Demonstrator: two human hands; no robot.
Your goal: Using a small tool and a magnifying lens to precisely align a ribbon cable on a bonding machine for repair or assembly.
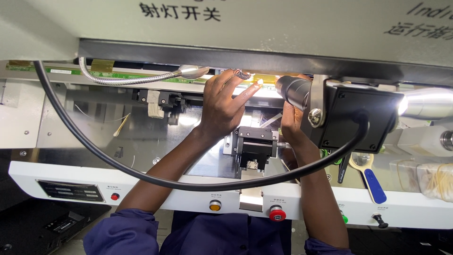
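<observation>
Right hand perhaps behind camera housing

A black rectangular label plate sits on the white front panel.

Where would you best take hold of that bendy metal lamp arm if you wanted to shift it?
Probably by the ribbed gooseneck just behind the smooth lamp head, coming from the open side in front of it. The stalk there is thin, bare and lying level, clear of the left hand, and gripping near the head should steer it most directly.
</observation>
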